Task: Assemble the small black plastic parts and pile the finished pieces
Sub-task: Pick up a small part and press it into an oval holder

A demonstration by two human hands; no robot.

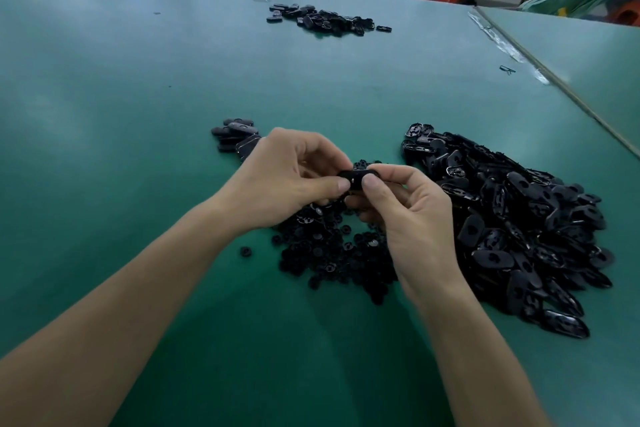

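Pinched between left hand (pixel 287 180) and right hand (pixel 408 218), fingers curled round it: small black part (pixel 353 178), above heap of round pieces (pixel 329 253) on bench (pixel 138 80). Just right, oval shells (pixel 519 218). Beyond left hand, small stacked pile (pixel 235 135). Farther back, another pile (pixel 325 19).

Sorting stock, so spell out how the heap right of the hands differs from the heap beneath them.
The right heap holds long oval shells; the middle heap holds small round buttons. The right heap is wider and piled higher; the middle heap is smaller and flatter. Both are black plastic, loose on the green table.
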